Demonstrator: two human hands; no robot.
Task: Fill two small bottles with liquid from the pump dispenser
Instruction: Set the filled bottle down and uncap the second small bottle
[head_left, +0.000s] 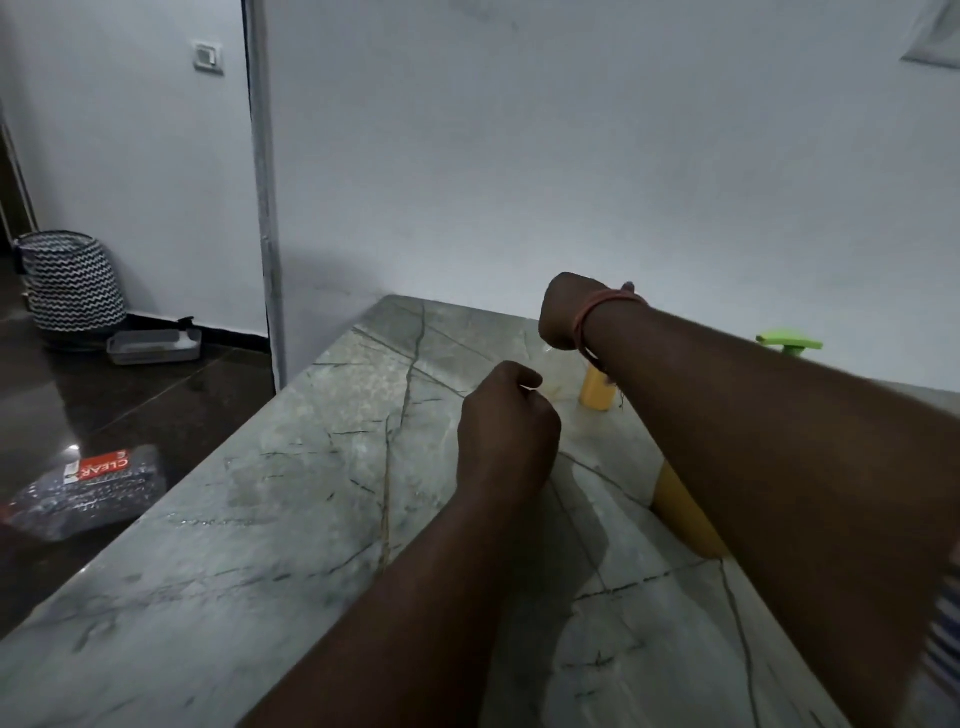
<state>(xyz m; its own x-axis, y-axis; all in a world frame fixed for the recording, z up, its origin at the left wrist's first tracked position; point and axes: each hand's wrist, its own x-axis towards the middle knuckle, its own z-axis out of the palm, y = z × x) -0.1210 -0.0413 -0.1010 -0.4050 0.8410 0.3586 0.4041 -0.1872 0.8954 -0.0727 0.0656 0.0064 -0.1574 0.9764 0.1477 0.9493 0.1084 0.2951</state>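
Head view: both hands curled above the marble table (270, 499).
Left hand (506, 426) and right hand (563, 314) show only their backs; grip unclear. Yellow bottle (597, 392) at two o'clock from the left hand.

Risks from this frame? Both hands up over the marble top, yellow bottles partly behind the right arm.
1. The right forearm crosses directly over the upright yellow bottle; lowering it may tip the bottle.
2. A second yellow bottle shows only partly beneath that arm, so an elbow nudge is likely.
3. The green pump head sits behind the arm, mostly hidden; reaching it means crossing both bottles.
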